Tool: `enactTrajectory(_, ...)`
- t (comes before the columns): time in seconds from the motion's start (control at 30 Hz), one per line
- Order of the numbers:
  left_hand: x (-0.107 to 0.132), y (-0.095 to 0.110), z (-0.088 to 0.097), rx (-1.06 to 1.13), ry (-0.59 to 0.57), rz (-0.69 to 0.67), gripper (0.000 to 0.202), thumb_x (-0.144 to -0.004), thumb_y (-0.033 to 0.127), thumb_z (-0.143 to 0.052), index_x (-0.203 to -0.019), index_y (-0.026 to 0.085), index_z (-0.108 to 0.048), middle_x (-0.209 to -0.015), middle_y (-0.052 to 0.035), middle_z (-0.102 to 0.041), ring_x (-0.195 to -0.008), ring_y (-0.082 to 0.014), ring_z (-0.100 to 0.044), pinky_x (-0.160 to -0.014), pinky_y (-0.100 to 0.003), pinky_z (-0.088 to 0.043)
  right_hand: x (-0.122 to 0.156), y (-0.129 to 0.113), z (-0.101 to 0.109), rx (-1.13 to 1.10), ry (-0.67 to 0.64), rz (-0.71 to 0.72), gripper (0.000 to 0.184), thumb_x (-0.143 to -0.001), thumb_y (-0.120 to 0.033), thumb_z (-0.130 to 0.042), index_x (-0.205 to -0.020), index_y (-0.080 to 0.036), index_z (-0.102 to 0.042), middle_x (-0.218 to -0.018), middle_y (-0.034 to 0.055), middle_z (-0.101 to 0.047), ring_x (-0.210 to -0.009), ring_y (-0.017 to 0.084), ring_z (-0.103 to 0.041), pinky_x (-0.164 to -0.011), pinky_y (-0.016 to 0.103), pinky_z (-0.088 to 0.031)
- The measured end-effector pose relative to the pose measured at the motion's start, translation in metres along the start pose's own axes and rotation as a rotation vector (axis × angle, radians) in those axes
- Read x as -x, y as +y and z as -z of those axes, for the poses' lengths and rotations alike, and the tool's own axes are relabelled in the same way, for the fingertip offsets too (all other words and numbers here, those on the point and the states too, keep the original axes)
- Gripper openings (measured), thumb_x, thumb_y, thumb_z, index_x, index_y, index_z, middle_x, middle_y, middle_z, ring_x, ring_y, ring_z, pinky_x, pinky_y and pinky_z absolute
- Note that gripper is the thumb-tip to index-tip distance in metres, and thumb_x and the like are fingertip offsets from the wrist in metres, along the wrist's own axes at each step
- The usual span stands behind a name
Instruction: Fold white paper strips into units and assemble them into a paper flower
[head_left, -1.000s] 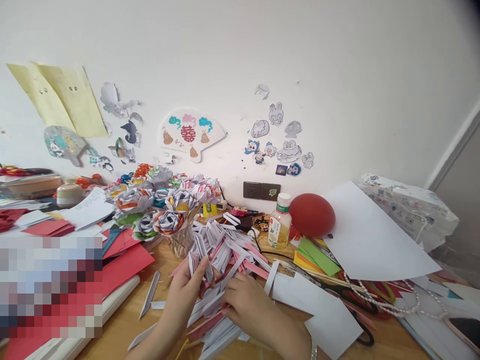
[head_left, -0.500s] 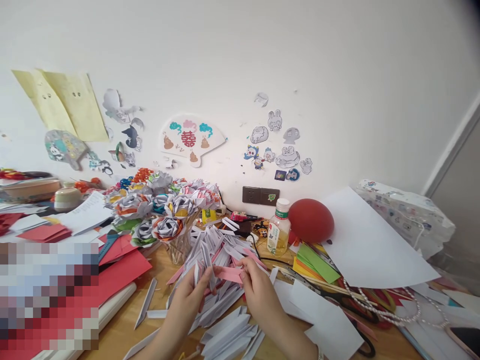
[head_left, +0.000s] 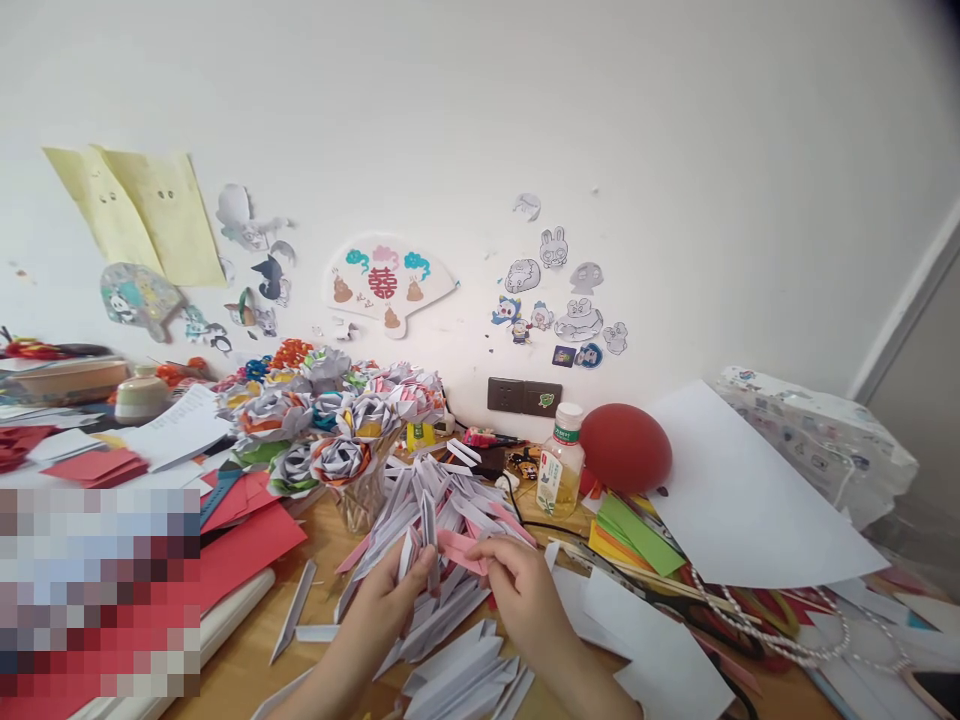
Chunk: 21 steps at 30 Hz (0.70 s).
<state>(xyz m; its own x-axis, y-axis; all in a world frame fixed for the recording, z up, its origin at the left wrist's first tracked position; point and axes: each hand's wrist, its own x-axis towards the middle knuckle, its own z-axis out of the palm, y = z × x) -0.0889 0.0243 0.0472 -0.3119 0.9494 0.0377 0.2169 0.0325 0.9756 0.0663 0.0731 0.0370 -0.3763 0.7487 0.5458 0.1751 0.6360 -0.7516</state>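
Observation:
My left hand (head_left: 399, 582) is closed around a few folded white paper strips (head_left: 428, 525), which stick up past the thumb. In my right hand (head_left: 511, 578), a folded pink paper strip (head_left: 459, 548) is pinched between thumb and fingers, its left end close to the strips in my left hand. Beneath and behind both hands lies a heap of folded white and pink paper strips (head_left: 450, 490). Closer to me, a stack of folded white strips (head_left: 465, 672) rests on the wooden table (head_left: 247, 625). Fingertips of both hands are partly hidden.
A clear vase (head_left: 360, 505) of folded paper flowers (head_left: 341, 455) stands left of the heap. To the right are a drink bottle (head_left: 559, 465), a red balloon (head_left: 627, 448), coloured paper (head_left: 637, 530), white sheets (head_left: 652, 640), black-handled scissors (head_left: 694, 608) and a beaded string (head_left: 757, 630).
The pink strip now tilts down to the right, and my right fingers lie further over its end. My left hand keeps its hold on the white strips. The view has shifted slightly.

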Motion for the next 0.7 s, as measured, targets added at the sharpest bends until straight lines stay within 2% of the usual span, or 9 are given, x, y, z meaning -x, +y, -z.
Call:
enactTrajectory(0.1, -0.005, -0.009, -0.001, -0.006, -0.129, 0.009, 0.052, -0.064, 0.07, -0.045, -0.066, 0.018, -0.045, -0.049, 0.0036, -0.056, -0.027, -0.0048, -0.034, -0.031, -0.017, -0.022, 0.002, -0.001, 0.0, 0.11, -0.039, 0.118, 0.025, -0.074, -0.007, -0.044, -0.086, -0.018, -0.063, -0.081, 0.0043, -0.064, -0.076, 0.015, -0.059, -0.068, 0.024, -0.047)
enactTrajectory(0.2, -0.007, -0.014, -0.002, -0.016, -0.13, 0.031, 0.052, -0.065, 0.071, -0.043, -0.063, 0.019, -0.044, -0.046, 0.0027, -0.056, -0.027, -0.0046, -0.033, -0.031, -0.017, -0.021, 0.003, 0.0, -0.001, 0.322, -0.059, 0.251, 0.017, -0.074, -0.014, -0.052, -0.088, -0.018, -0.061, -0.085, 0.0052, -0.062, -0.081, 0.018, -0.056, -0.072, 0.028, -0.046)
enactTrajectory(0.3, -0.005, -0.012, -0.004, -0.007, -0.128, 0.077, 0.053, -0.062, 0.072, -0.045, -0.063, 0.019, -0.044, -0.043, 0.0024, -0.056, -0.026, -0.0052, -0.032, -0.03, -0.016, -0.02, 0.004, 0.005, -0.004, 0.566, -0.096, 0.395, 0.013, -0.078, -0.011, -0.048, -0.082, -0.017, -0.059, -0.083, 0.006, -0.06, -0.077, 0.019, -0.053, -0.066, 0.03, -0.045)
enactTrajectory(0.37, -0.002, -0.009, -0.005, 0.005, -0.124, 0.104, 0.052, -0.062, 0.071, -0.046, -0.066, 0.019, -0.045, -0.043, 0.0025, -0.056, -0.026, -0.0057, -0.033, -0.029, -0.016, -0.02, 0.005, 0.007, -0.007, 0.7, -0.101, 0.501, 0.019, -0.081, -0.009, -0.042, -0.075, -0.016, -0.058, -0.077, 0.0066, -0.06, -0.07, 0.02, -0.051, -0.058, 0.03, -0.042)
enactTrajectory(0.47, 0.0, -0.005, -0.006, 0.011, -0.124, 0.086, 0.052, -0.064, 0.07, -0.046, -0.072, 0.019, -0.048, -0.042, 0.0032, -0.055, -0.026, -0.0057, -0.033, -0.029, -0.016, -0.02, 0.005, 0.008, -0.008, 0.761, -0.056, 0.574, 0.027, -0.085, -0.008, -0.035, -0.075, -0.015, -0.059, -0.068, 0.0064, -0.058, -0.061, 0.019, -0.049, -0.052, 0.03, -0.039)
enactTrajectory(0.53, 0.0, -0.004, -0.006, 0.02, -0.123, 0.051, 0.052, -0.065, 0.069, -0.046, -0.076, 0.018, -0.05, -0.043, 0.0036, -0.055, -0.026, -0.0058, -0.033, -0.029, -0.016, -0.02, 0.004, 0.008, -0.007, 0.704, 0.036, 0.516, 0.027, -0.086, -0.008, -0.035, -0.088, -0.014, -0.061, -0.067, 0.0064, -0.058, -0.063, 0.02, -0.051, -0.054, 0.03, -0.041)
enactTrajectory(0.6, 0.0, -0.004, -0.005, 0.028, -0.126, 0.025, 0.052, -0.066, 0.068, -0.046, -0.077, 0.018, -0.053, -0.045, 0.0027, -0.057, -0.026, -0.0058, -0.033, -0.029, -0.016, -0.022, 0.002, 0.007, -0.006, 0.563, 0.141, 0.364, 0.027, -0.084, -0.009, -0.037, -0.096, -0.014, -0.061, -0.071, 0.0071, -0.061, -0.069, 0.02, -0.055, -0.06, 0.031, -0.045)
enactTrajectory(0.7, 0.0, -0.003, -0.006, 0.008, -0.11, 0.019, 0.054, -0.063, 0.068, -0.048, -0.077, 0.016, -0.056, -0.05, -0.0002, -0.061, -0.026, -0.0051, -0.032, -0.029, -0.018, -0.023, -0.001, 0.002, -0.004, 0.218, 0.206, -0.001, 0.018, -0.079, -0.013, -0.047, -0.082, -0.017, -0.064, -0.074, 0.0061, -0.065, -0.069, 0.019, -0.059, -0.063, 0.03, -0.048)
